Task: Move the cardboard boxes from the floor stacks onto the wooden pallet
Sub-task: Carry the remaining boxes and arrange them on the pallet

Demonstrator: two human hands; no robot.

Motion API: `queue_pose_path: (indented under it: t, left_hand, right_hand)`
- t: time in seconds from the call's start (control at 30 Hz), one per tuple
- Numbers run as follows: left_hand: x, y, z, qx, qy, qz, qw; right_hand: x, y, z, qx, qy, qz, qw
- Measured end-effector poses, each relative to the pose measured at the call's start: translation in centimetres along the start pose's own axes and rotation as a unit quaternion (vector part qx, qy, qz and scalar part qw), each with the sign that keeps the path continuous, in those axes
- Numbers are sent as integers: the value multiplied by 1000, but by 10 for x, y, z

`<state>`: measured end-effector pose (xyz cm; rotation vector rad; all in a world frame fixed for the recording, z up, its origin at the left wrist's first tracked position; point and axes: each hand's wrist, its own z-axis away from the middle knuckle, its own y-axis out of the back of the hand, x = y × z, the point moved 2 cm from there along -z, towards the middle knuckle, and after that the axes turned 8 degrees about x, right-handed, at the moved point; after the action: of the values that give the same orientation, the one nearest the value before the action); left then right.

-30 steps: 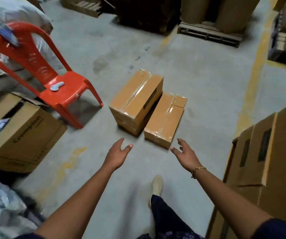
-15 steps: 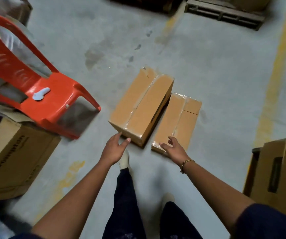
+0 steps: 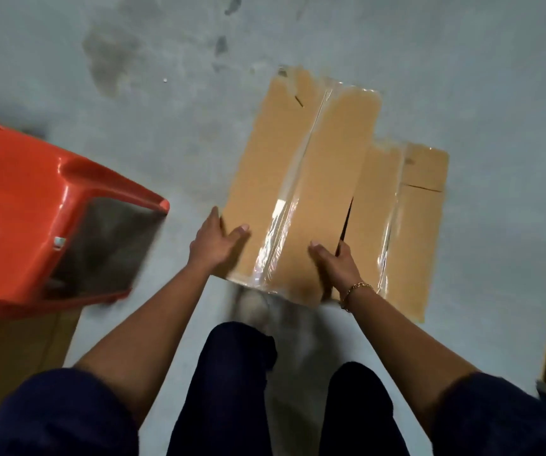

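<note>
Taller cardboard box (image 3: 297,179) centre frame, on concrete floor (image 3: 166,126). Left hand (image 3: 218,244) grips its left edge, thumb on top. Right hand (image 3: 337,263) grips right edge, fingers (image 3: 344,253) curled into gap beside lower box (image 3: 413,232). Red chair (image 3: 44,218) at left.

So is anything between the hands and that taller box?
Nothing visible: the left hand and right hand grip the taller box at its two sides, the right one next to the lower box. The pallet is out of view.
</note>
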<state>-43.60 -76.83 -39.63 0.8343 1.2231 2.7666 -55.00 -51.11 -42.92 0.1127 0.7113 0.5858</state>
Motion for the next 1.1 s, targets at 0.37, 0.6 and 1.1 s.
queue_pose_path:
  t: [0.37,0.6,1.1]
  left_hand:
    - [1,-4,-14,-68,3,145,987]
    - [84,60,84,-91,-70,129,985]
    - [234,84,415,-173,-352,2,920]
  right_hand:
    - [-6,-1,13,124,27,-98,987]
    - [-45,77,139,181,52,-111,976]
    - [25,299,478,357,83,-231,901]
